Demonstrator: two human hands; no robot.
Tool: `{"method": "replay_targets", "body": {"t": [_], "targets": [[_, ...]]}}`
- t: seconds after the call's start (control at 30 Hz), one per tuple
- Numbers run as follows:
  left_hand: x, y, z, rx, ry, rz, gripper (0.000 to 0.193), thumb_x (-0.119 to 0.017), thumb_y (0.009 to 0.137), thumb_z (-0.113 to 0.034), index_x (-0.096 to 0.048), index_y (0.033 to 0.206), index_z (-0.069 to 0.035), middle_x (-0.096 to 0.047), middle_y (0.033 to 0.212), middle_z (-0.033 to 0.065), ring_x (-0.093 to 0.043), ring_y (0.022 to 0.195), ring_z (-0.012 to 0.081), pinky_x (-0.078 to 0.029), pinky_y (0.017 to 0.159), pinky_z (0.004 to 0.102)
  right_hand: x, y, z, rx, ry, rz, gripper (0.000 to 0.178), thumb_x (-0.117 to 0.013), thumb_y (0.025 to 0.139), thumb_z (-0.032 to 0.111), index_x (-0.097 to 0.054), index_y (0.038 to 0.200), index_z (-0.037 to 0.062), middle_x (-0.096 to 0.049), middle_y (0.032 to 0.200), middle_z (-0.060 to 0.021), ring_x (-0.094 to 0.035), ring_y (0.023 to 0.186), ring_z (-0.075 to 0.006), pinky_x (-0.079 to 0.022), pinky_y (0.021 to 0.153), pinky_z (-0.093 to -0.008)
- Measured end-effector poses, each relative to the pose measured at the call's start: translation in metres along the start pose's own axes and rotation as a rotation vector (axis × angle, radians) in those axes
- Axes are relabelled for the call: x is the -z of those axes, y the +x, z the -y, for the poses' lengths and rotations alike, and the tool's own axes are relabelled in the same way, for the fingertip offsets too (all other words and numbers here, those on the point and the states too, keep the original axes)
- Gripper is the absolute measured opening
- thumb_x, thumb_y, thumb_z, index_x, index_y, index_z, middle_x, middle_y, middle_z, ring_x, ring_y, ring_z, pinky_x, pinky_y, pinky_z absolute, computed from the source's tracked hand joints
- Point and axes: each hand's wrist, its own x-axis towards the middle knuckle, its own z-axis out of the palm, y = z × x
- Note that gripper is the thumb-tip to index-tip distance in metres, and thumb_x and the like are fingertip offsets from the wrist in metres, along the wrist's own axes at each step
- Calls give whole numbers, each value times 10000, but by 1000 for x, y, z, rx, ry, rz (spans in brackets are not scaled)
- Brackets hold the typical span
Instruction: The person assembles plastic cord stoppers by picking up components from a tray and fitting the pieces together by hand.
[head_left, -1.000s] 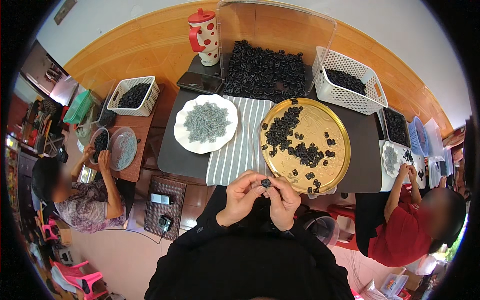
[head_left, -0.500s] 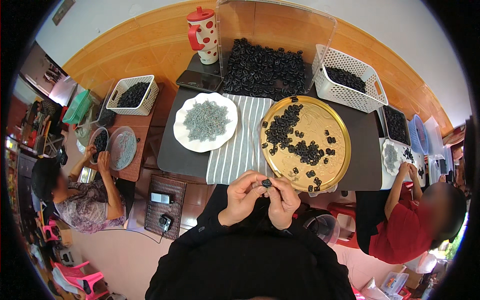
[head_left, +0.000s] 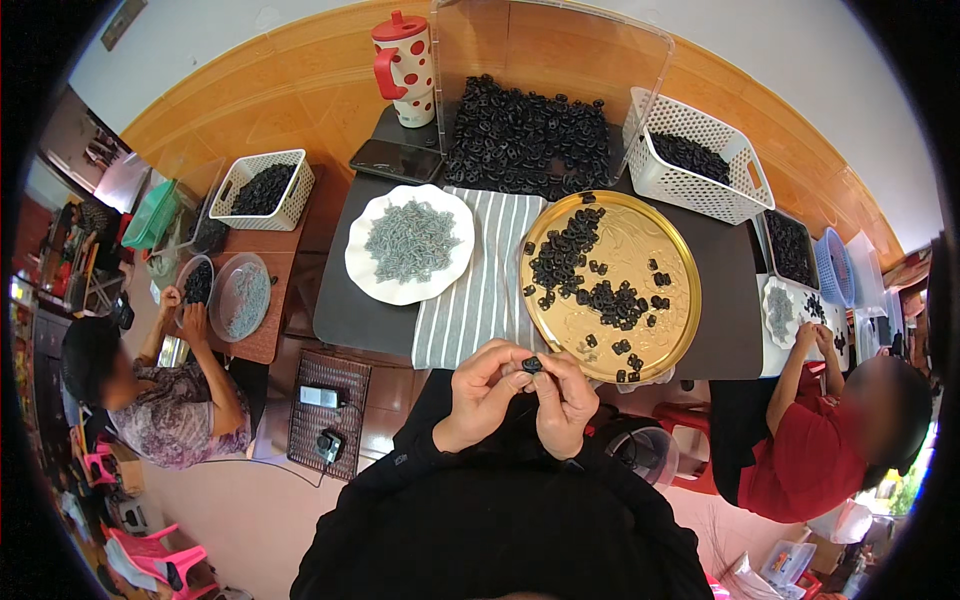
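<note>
Between the fingertips of both hands is a small black plastic part (head_left: 532,366), held just off the table's front edge. My left hand (head_left: 484,395) pinches it from the left, and my right hand (head_left: 562,403) grips it from the right with thumb and forefinger. Whether a screw sits in it is too small to tell. Right of my hands lies a round gold tray (head_left: 672,335) with many black plastic parts (head_left: 566,250) scattered and heaped on it. To the left, a white scalloped plate (head_left: 362,275) carries a pile of small grey screws (head_left: 410,240).
A striped cloth (head_left: 470,325) lies between plate and tray. Behind stand a clear bin of black parts (head_left: 530,135), a white basket (head_left: 700,190), a dotted tumbler (head_left: 408,75) and a phone (head_left: 397,160). Co-workers sit at tables to my left (head_left: 185,400) and right (head_left: 810,450).
My hands stay nearly in place, with the black part still between the fingertips. The co-worker on the left has shifted both hands slightly.
</note>
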Motion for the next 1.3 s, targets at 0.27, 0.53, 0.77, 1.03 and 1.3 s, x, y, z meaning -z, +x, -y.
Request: {"method": "replay_targets", "body": {"t": [0.27,0.53,0.77,1.03,1.3], "targets": [[3,2,2,29,-152,46,273,-581,850,98,-580,1121,61,-541,978,73,-569,816,105,-500,707,224,2,0,2,-75,81,25,210,-546,875,-78,-593,1079,-56,-583,893,-80,-552,725,-101,-449,640,-215],[4,4,-2,70,-210,60,302,-588,836,114,-588,1133,61,-558,969,75,-585,815,111,-509,711,226,1,-3,3,-57,104,17,218,-546,880,-74,-588,1093,-52,-581,903,-80,-546,736,-102,-445,646,-213],[7,5,-3,99,-132,81,297,-592,833,110,-601,1125,56,-562,940,69,-586,785,107,-501,691,222,1,-2,4,-38,74,29,225,-535,885,-78,-584,1103,-49,-571,894,-79,-539,736,-105,-444,649,-219],[0,-1,-2,23,-70,38,243,-632,821,72,-612,1063,57,-546,875,61,-565,736,95,-480,656,211,-1,-6,4,20,63,19,217,-520,881,-96,-576,1084,-45,-553,881,-78,-527,707,-104,-440,639,-218],[-2,-5,0,-46,-23,8,272,-625,808,84,-617,1079,53,-546,880,59,-551,767,97,-478,666,216,-2,-7,1,78,49,5,203,-512,876,-106,-570,1061,-47,-550,874,-86,-533,697,-108,-444,634,-221]]}}
